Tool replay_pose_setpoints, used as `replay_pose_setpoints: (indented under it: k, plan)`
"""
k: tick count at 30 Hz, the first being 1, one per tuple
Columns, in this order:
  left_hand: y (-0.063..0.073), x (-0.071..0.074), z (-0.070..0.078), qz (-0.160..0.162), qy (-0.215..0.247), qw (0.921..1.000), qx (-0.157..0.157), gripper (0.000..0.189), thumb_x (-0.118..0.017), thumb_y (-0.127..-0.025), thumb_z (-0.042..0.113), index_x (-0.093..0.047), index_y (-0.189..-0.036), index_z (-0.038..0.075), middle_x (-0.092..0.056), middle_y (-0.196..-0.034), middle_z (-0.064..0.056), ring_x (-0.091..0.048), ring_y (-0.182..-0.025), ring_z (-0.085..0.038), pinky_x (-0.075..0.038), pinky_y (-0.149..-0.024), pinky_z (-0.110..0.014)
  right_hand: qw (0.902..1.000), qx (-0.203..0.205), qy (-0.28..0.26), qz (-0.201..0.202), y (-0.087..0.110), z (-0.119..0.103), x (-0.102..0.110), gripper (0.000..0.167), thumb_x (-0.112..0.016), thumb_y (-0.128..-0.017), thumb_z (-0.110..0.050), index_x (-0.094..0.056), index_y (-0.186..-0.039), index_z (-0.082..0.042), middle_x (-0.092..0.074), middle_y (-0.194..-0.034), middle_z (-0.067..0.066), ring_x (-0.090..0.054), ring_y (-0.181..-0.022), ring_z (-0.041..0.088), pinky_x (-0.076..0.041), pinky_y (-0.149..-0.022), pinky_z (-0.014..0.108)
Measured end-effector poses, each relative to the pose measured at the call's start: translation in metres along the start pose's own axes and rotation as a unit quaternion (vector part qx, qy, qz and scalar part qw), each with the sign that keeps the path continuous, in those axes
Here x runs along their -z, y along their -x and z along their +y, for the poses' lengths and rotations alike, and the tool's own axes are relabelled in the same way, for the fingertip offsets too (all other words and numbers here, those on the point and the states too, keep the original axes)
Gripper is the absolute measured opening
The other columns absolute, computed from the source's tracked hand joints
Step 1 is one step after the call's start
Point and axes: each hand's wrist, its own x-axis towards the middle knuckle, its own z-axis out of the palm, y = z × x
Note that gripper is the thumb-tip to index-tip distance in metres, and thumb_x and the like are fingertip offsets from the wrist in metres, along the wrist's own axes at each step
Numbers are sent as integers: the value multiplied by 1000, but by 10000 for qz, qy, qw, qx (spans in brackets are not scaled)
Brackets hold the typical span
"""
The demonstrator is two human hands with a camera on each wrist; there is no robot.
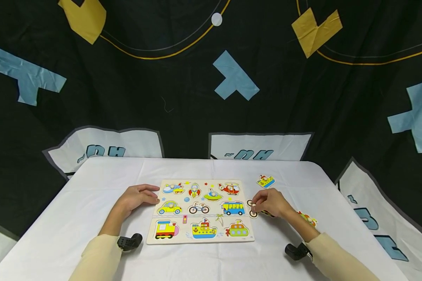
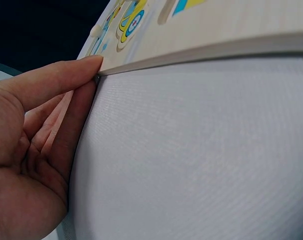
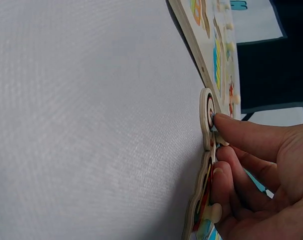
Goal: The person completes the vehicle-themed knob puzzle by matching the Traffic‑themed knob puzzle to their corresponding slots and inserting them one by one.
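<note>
A wooden peg puzzle board [image 1: 216, 238] with vehicle pictures lies on the white table. My left hand [image 1: 137, 199] rests at its left edge; in the left wrist view the thumb tip touches the board's rim, with the other fingers close beside it. Just off the board's right edge, my right hand [image 1: 272, 203] pinches a bicycle puzzle piece [image 1: 253, 214] between thumb and fingers. In the right wrist view the bicycle piece [image 3: 206, 120] stands close to the board's side. Another knobbed piece [image 3: 199, 200] lies below those fingers, partly hidden by the hand in the head view.
A ship puzzle piece [image 1: 265, 181] lies behind my right hand. A red, yellow and green piece [image 1: 307, 219] sits by the right forearm, partly covered. White cloth covers the table [image 1: 183, 265], and a dark curtain [image 1: 183, 93] hangs behind it.
</note>
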Motion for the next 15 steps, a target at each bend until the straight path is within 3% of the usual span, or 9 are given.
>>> replay_pose_setpoints:
  k: [15]
  plan:
    - [0, 0, 0, 11, 2, 10000, -25, 58, -84, -78, 20, -66, -132, 9, -78, -100, -5, -62, -118, -32, -36, -108, -60, 9997, -78, 135, 171, -1, -2, -2, 16, -89, -72, -13, -75, -80, -11, -65, -65, -5, -55, -67, 14, -41, -65, 29]
